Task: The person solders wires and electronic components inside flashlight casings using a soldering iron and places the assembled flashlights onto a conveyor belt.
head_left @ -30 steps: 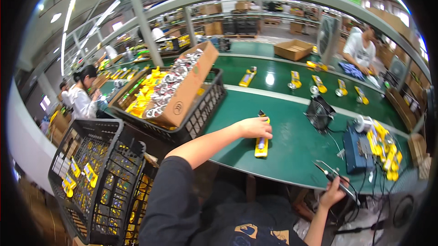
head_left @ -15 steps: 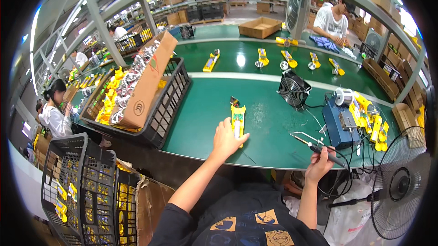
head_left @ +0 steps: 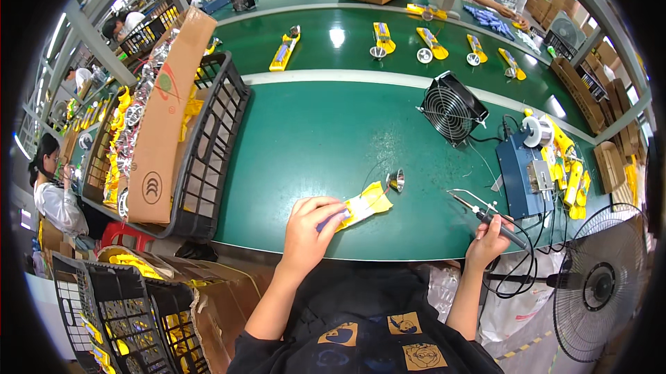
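Note:
My left hand (head_left: 310, 230) is closed on the near end of a yellow plastic casing (head_left: 377, 201), which lies slanted on the green worktop close to its front edge. Fingers cover part of a pale strip in the casing. Just past its far end rests a small silvery reflector cup (head_left: 396, 180), with thin wire near it. In my right hand (head_left: 488, 241) is a soldering iron (head_left: 484, 217), gripped by its dark handle. Its tip points up and left, apart from the casing, and a thin metal guide runs alongside.
A black fan (head_left: 449, 112) and a blue soldering station (head_left: 522, 173) with a solder spool (head_left: 538, 131) stand right, near more yellow casings. A black crate (head_left: 220, 142) holding a cardboard box (head_left: 163, 124) is at left. Casings with reflectors lie on the green belt (head_left: 326, 48) beyond.
The view has shifted. My left hand has moved left, and the casing, upright before, now slants to the right with the reflector cup showing beyond it. The right hand still holds the iron.

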`<action>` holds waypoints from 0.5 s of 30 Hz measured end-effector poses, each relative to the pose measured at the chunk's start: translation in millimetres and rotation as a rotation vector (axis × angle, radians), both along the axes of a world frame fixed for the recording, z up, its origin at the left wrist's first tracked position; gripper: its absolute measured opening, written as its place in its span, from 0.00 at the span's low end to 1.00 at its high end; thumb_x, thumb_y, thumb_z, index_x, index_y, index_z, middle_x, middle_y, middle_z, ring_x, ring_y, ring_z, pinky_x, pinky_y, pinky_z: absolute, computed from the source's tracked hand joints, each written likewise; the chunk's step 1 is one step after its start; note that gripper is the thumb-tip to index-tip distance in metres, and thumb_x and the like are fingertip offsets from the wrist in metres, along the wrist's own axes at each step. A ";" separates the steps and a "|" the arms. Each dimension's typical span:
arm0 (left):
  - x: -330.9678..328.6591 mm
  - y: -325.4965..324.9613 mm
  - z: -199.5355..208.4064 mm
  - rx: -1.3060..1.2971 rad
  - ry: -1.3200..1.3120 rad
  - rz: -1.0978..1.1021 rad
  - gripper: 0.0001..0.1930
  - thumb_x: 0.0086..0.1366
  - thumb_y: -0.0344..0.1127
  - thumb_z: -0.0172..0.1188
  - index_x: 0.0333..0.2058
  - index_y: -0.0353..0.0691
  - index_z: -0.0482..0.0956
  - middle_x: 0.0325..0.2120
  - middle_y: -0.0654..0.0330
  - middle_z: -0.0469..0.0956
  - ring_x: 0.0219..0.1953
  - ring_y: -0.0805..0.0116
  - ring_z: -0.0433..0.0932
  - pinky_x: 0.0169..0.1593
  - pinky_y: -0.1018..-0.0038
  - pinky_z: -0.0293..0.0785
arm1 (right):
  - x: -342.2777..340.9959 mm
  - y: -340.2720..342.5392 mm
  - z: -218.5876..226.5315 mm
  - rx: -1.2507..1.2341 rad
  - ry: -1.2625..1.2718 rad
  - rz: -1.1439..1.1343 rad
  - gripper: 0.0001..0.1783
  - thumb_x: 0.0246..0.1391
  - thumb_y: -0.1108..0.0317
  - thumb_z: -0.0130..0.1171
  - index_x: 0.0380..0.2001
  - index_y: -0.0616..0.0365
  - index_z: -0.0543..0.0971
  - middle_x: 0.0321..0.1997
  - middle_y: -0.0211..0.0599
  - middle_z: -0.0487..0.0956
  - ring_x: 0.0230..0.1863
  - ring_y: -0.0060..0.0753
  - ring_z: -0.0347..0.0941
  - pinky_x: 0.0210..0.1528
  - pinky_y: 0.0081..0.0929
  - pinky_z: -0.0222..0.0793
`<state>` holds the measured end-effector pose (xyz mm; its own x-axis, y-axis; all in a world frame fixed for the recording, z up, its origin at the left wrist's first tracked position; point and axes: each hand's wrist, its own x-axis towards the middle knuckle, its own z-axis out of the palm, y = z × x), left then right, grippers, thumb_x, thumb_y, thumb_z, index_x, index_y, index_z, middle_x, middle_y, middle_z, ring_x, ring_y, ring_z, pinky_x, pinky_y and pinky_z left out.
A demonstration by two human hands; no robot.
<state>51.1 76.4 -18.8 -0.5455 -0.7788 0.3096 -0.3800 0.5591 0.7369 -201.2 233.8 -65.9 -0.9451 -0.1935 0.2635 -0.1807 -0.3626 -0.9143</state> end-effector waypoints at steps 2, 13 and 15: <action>-2.6 -3.5 -5.6 -0.016 0.029 -0.048 0.06 0.48 0.28 0.55 0.27 0.38 0.76 0.29 0.60 0.75 0.36 0.64 0.70 0.41 0.73 0.64 | 0.4 1.1 0.5 0.018 -0.005 -0.013 0.06 0.48 0.72 0.47 0.27 0.61 0.63 0.16 0.27 0.62 0.11 0.13 0.56 0.11 0.09 0.49; -13.0 -7.8 -9.8 0.007 0.047 -0.075 0.05 0.48 0.30 0.56 0.26 0.40 0.76 0.27 0.63 0.76 0.35 0.67 0.70 0.46 0.67 0.60 | 1.6 0.8 4.4 0.062 0.048 -0.054 0.06 0.50 0.69 0.45 0.25 0.59 0.62 0.13 0.27 0.61 0.10 0.13 0.53 0.11 0.09 0.47; -14.0 -6.8 -10.8 0.005 0.039 -0.080 0.05 0.48 0.30 0.57 0.26 0.41 0.76 0.26 0.64 0.77 0.34 0.67 0.70 0.47 0.65 0.59 | 3.3 1.7 5.3 0.041 0.059 -0.006 0.07 0.50 0.68 0.45 0.25 0.60 0.63 0.14 0.27 0.61 0.10 0.13 0.52 0.11 0.09 0.46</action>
<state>37.1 69.6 -29.6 -0.5934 -0.7350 0.3280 -0.3053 0.5826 0.7532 -198.0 235.6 -60.6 -0.9292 -0.1995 0.3111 -0.2372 -0.3234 -0.9160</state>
